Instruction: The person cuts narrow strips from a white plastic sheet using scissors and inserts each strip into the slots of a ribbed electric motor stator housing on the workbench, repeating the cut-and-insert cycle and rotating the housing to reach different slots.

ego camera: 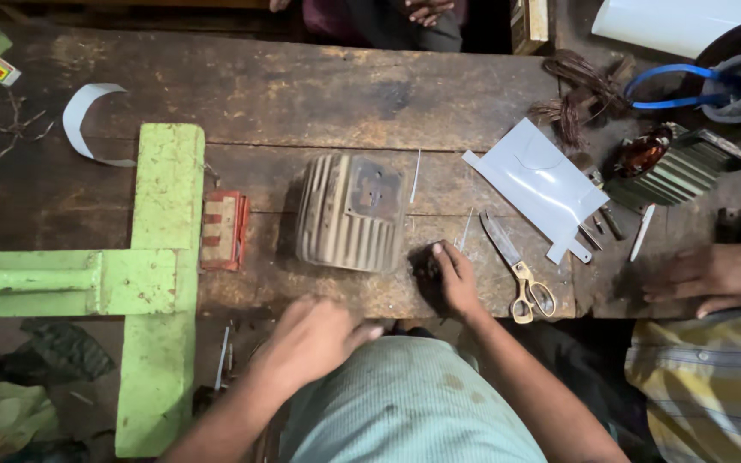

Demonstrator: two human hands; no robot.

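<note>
My ribbed grey-tan motor housing [351,214] sits by lime-green metal [156,274], yellow-handled scissors [521,279], white paper [538,184], dark brown bench [302,94].

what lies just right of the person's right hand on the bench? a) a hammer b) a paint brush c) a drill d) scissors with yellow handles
d, the scissors lie on the wooden bench beside the right hand, blades pointing up and left, below the white sheet.
</note>
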